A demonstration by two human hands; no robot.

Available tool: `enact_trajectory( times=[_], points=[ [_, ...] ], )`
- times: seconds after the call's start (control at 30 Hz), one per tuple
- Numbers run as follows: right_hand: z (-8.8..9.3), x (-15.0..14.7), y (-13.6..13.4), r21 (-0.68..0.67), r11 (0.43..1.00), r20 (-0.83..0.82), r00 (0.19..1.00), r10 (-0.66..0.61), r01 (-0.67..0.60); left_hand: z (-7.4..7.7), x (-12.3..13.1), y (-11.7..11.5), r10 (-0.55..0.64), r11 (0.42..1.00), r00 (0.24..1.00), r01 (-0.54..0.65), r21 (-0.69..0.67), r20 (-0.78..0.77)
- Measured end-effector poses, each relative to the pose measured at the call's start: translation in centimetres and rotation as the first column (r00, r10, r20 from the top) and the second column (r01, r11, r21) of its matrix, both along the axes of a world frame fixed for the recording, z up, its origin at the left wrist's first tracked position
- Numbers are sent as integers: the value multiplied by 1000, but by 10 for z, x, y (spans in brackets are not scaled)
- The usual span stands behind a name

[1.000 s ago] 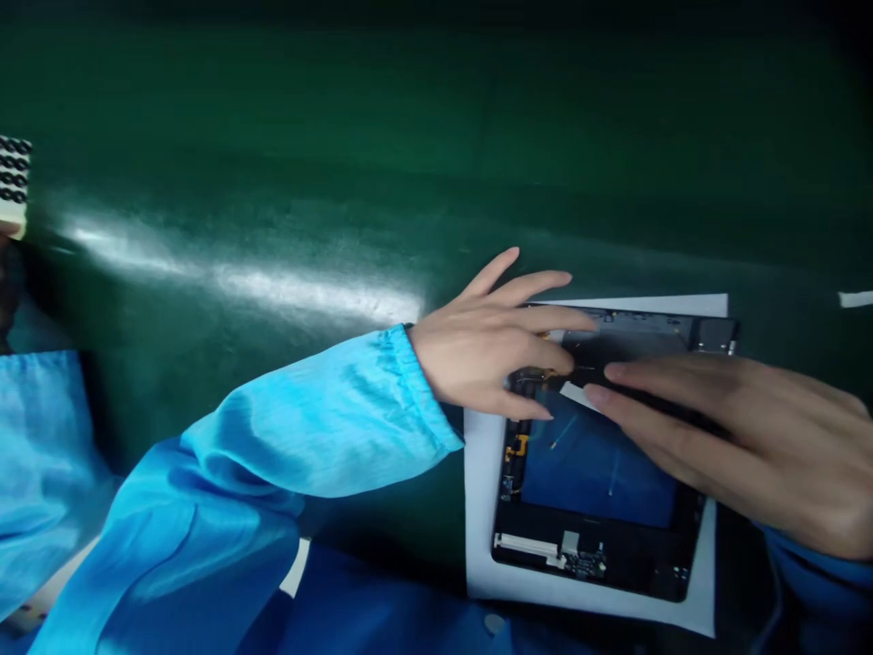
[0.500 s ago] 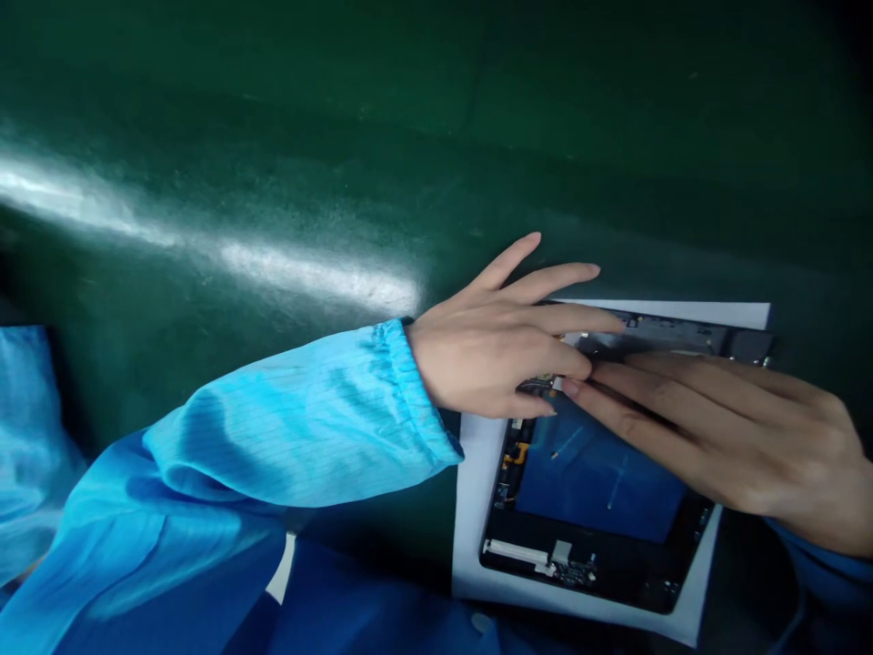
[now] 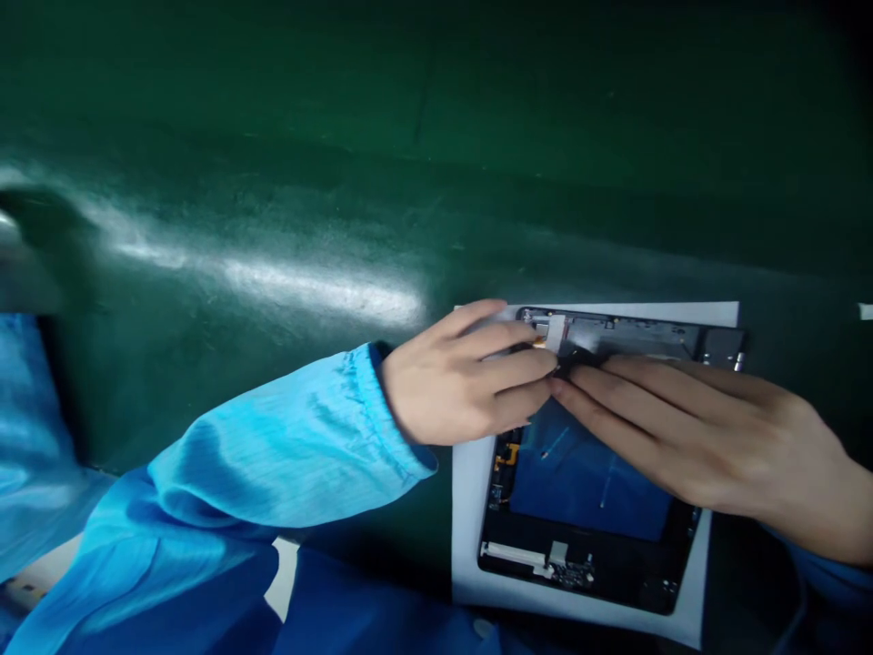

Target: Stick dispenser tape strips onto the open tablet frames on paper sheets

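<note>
An opened tablet [image 3: 518, 528] lies on a white sheet [image 3: 467, 509], its inside facing up. It has a black frame, a large blue panel [image 3: 587, 473] and small circuit parts along its edges. My left hand [image 3: 464, 382] comes in from the left, fingers curled over the tablet's upper left part, fingertips together near a grey-white ribbon cable [image 3: 557, 333]. From the right, my right hand [image 3: 709, 428] reaches across the tablet. Its fingers press together on a small black strip [image 3: 578, 360] that meets my left fingertips. What the left fingertips hold is hidden.
A green, shiny work surface [image 3: 327, 218] stretches out beyond the tablet. At the left edge another blue sleeve [image 3: 31, 409] shows, with a dark blurred object [image 3: 27, 246] above it. A small white item [image 3: 865, 311] sits at the right edge.
My left hand has drawn back left and slightly down, its spread fingers now curled in. The ribbon cable and black strip show more plainly. My right hand has shifted slightly left.
</note>
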State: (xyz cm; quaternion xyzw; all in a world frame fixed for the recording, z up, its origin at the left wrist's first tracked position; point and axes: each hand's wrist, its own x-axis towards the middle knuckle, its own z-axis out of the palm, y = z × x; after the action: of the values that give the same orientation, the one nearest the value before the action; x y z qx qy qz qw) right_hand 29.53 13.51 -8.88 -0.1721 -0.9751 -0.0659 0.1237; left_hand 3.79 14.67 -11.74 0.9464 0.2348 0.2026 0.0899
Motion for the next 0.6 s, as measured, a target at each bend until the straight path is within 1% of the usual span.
enact_trajectory(
  times=[0.1, 0.23, 0.33, 0.47, 0.6],
  points=[
    [0, -1, -1, -6, 1000, -4, 1000, -14, 14, 5, -1, -5, -46, 992, 998, 51, 113, -40],
    [-5, 3, 0, -23, 1000, -88, 996, -8, 6, 10, -1, -4, -64, 977, 991, 86, 195, -115],
    [-7, 5, 0, -12, 1000, -88, 996, -4, 3, 13, 0, -4, -63, 966, 987, 97, 241, -145],
    [-4, 3, 3, 50, 999, -17, 1000, 16, -15, 13, 1, -6, -56, 963, 985, 96, 251, -162],
    [0, -2, 6, 78, 997, 43, 999, 3, -6, 8, -1, -7, -53, 973, 985, 87, 213, -162]
  ],
)
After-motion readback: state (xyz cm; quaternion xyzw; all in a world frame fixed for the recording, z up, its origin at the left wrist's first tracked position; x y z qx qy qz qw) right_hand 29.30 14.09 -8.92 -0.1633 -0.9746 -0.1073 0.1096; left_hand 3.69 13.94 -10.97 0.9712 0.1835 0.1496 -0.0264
